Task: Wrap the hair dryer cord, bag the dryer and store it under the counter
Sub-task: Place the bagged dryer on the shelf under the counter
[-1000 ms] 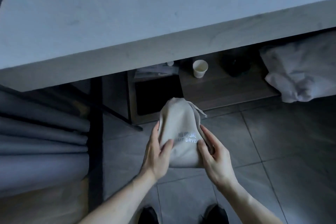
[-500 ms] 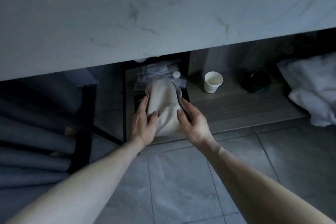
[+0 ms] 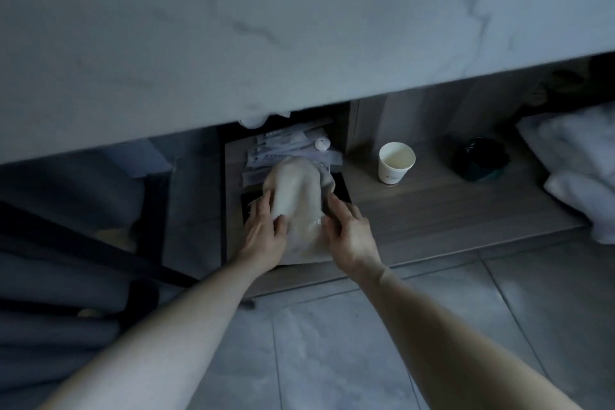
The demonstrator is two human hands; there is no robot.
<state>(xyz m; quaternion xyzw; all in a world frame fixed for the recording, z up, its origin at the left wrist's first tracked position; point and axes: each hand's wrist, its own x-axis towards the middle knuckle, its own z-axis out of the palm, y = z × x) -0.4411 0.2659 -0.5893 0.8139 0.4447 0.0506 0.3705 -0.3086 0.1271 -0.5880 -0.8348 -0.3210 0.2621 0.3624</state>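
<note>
The beige dryer bag [image 3: 299,206] lies on the low shelf [image 3: 432,210] under the marble tabletop [image 3: 299,27], its long axis running away from the person, its rounded end toward the packets [image 3: 286,146] at the back. The left hand [image 3: 264,236] and right hand [image 3: 352,236] clasp its near end from either side. The dryer itself is hidden inside; the bag's printing is too blurred to read. A paper cup [image 3: 396,163] stands to the right, apart.

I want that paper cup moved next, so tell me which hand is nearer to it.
Right. The right hand is on the cloth bag, down and left of the paper cup. The left hand is on the bag's far side from the cup.
</note>
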